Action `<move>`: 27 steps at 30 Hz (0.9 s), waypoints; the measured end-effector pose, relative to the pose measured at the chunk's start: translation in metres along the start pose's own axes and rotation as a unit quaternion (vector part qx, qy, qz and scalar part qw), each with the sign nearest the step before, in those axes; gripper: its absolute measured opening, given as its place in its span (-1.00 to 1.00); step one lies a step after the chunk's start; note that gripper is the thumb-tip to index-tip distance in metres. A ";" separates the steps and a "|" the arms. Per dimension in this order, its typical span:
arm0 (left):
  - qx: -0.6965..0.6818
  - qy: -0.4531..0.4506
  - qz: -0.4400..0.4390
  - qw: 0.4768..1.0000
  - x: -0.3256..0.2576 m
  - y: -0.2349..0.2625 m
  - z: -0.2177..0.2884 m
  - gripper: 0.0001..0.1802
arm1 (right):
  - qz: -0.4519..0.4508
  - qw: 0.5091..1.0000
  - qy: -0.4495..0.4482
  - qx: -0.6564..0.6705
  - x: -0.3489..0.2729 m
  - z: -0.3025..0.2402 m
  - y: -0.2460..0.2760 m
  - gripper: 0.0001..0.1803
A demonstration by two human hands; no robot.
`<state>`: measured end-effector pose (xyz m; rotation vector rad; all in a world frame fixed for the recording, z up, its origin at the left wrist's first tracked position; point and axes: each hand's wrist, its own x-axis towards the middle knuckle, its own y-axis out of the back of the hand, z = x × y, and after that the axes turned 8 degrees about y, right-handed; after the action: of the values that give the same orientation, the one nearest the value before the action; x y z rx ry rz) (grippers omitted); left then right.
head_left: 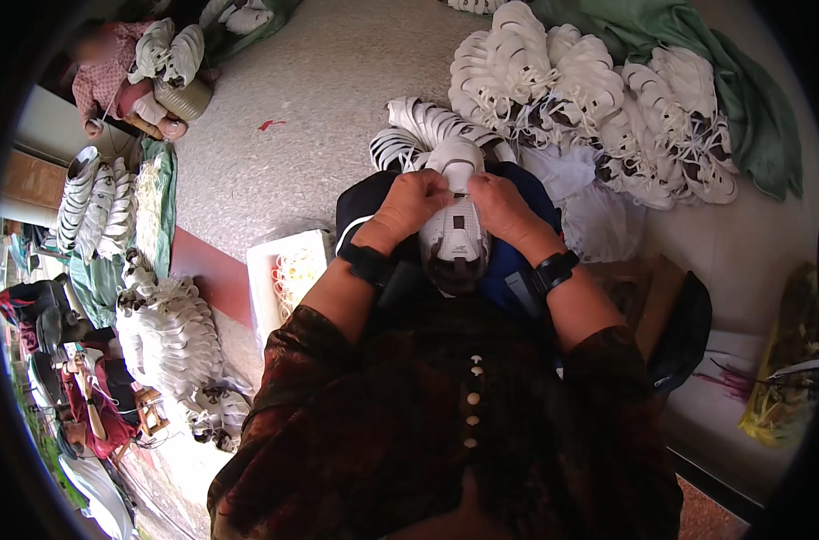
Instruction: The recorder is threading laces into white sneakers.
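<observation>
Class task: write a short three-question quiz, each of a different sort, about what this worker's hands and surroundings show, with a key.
1. True or false: both hands are on the white shoe in the lap.
2. Which lies to the person's front right? A) a heap of white shoes B) a stack of books C) a bicycle
3. Fill in: each wrist wears a black ____.

Key:
1. True: the left hand and the right hand meet at the upper part of the shoe.
2. A; the heap rests partly on a green cloth.
3. Band: left band, right band.
</observation>
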<state>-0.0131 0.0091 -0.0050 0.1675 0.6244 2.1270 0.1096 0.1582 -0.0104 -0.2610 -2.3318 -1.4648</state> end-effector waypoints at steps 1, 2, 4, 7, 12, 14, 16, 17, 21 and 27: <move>0.005 0.003 -0.019 1.000 -0.003 0.003 0.000 -0.82 | -0.012 1.000 0.006 -0.006 -0.004 0.005 0.004 -0.93; 0.009 0.006 -0.039 0.999 -0.005 0.006 -0.001 -0.80 | -0.013 1.000 0.003 -0.008 -0.012 0.011 0.009 -0.93; 0.015 -0.007 -0.036 0.999 -0.007 0.007 -0.002 -0.79 | -0.004 0.976 -0.135 0.173 -0.030 0.026 0.020 -0.93; 0.029 -0.007 -0.038 0.999 -0.005 0.007 0.001 -0.76 | -0.006 0.961 -0.154 0.232 -0.028 0.011 0.025 -0.95; 0.037 -0.014 -0.052 0.998 -0.008 0.012 0.001 -0.81 | -0.022 0.999 -0.016 0.033 -0.014 0.002 0.011 -0.93; 0.026 -0.013 -0.054 0.998 -0.012 0.024 -0.005 -0.82 | -0.038 0.999 0.001 -0.025 -0.016 0.006 0.012 -0.95; 0.013 -0.009 -0.043 0.999 -0.016 0.043 -0.021 -0.85 | -0.024 0.995 -0.039 -0.086 -0.023 0.017 0.022 -0.97; -0.001 0.012 -0.054 0.998 -0.022 0.059 -0.019 -0.88 | -0.020 0.989 -0.086 -0.115 -0.030 0.025 0.036 -0.98; -0.051 0.026 -0.007 0.998 -0.045 0.125 -0.040 -0.80 | 0.045 0.964 -0.168 -0.203 -0.114 0.120 0.116 -0.92; -0.098 0.092 0.077 0.988 -0.092 0.198 -0.095 -0.95 | 0.118 0.736 -0.498 -0.442 -0.250 0.160 0.287 -0.79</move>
<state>-0.1343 -0.1941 0.0198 -0.0939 0.5190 2.3567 0.4036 0.4385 0.0630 -1.9197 -1.7462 -2.5768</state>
